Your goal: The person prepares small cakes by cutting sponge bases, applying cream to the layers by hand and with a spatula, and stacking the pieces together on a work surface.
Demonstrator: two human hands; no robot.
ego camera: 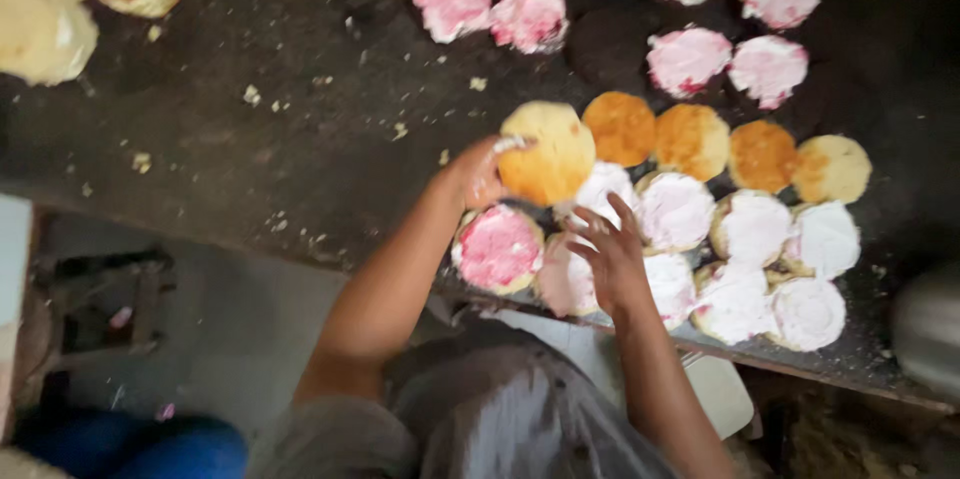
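left hand point(478, 174), fingers closed on a plain bun point(546, 152), held just above the dark worktop point(300, 119) beside a row of browned buns point(690, 139). right hand point(612, 257), fingers spread open, hovers over the white-creamed buns point(750, 229); pink-creamed bun point(498, 249) lies between the hands.

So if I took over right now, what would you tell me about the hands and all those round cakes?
Left hand: holding a plain yellow cake round over the dark table.
Right hand: fingers spread, holding nothing, just above the white-creamed rounds.
A pink-creamed round lies below the left hand.
Done: many rounds carry cream, more pink-and-white ones further back.
Left: a row of plain golden rounds has no cream on top yet.
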